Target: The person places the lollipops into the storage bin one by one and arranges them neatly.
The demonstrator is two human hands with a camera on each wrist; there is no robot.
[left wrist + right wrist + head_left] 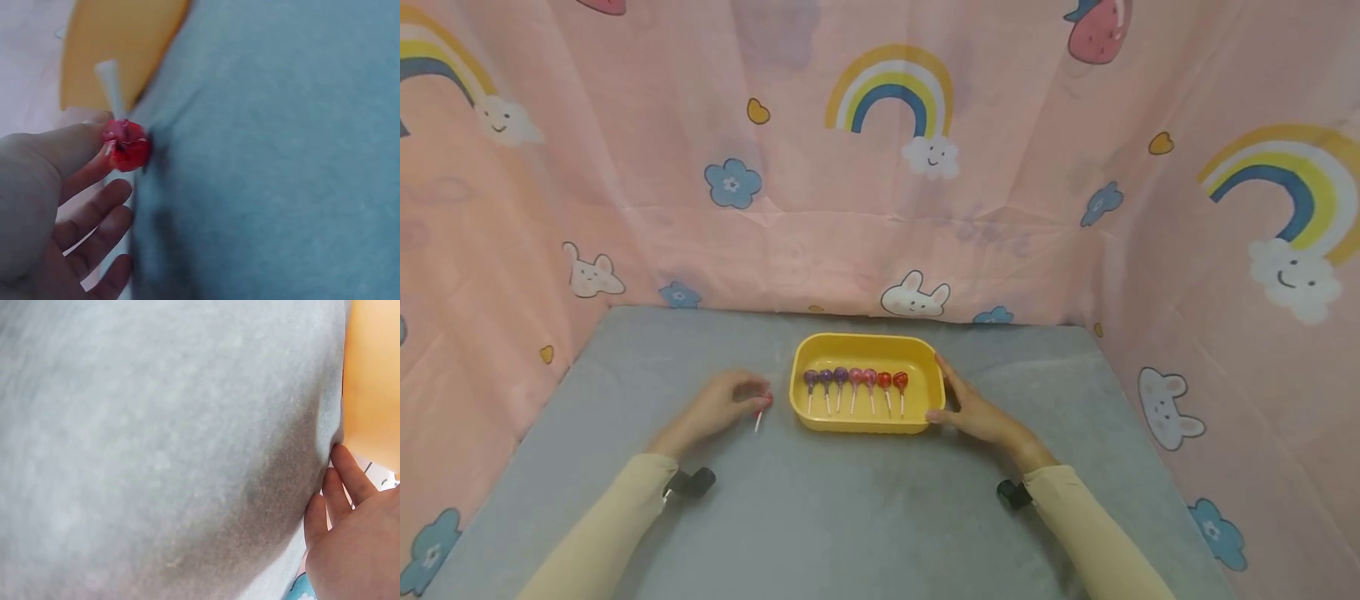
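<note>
My left hand [722,408] pinches a red lollipop [128,147] by its wrapped head between thumb and index finger, while the other fingers are loosely bent. In the head view its white stick points down toward the front, just left of a yellow tray [868,426]. Inside the tray lies a row: three purple lollipops [826,377], two pink lollipops [856,377] and two red lollipops [900,381], sticks toward the front. My right hand [977,412] rests against the tray's right end, thumb at the front corner and fairly straight fingers along the side.
A grey cloth-covered table [865,517] lies under everything. Pink printed curtains [790,242] stand behind it and on both sides. A dark wrist camera [700,482] sits on the left wrist, and another wrist camera [1015,495] on the right.
</note>
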